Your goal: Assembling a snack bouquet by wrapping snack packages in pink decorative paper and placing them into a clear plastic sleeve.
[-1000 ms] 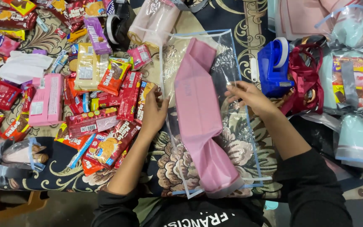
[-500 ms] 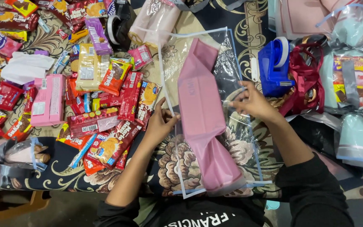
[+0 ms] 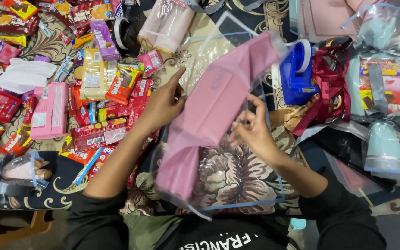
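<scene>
pink folded piece [image 3: 211, 111]: long, flat, matte pink, looks like folded card or a flattened paper bag; sits inside the clear bag, tilted, upper end toward the tape dispenser, lower end near the person's chest. Faint lettering on it, not copied.
clear bag [image 3: 237, 185]: transparent film with a thin blue edge, glossy, crinkled; lies over the patterned cloth in the middle of the view.
handling: judged light. Pink piece fairly stiff along its length but creasable at the folds; film is limp, slippery, tears easily at the seams.
grip point: best taken by the pink piece's long edges through the film, mid-length, one hand per side; pinching film alone would likely slip.
left hand [image 3: 163, 104]: on the left edge of bag and pink piece, fingers partly curled, thumb up; pressing or pinching the edge, full closure cannot be told.
right hand [image 3: 253, 132]: on the right side, fingertips bent in, pinching the film beside the pink piece.
tape dispenser [image 3: 297, 74]: blue, just right of the bag's upper end.
snack packets [image 3: 93, 106]: red, yellow, pink wrappers heaped left of the left hand.
ribbon [image 3: 327, 88]: dark red, right of the dispenser.
wrapped bundles [image 3: 383, 92]: pale blue, far right.
</scene>
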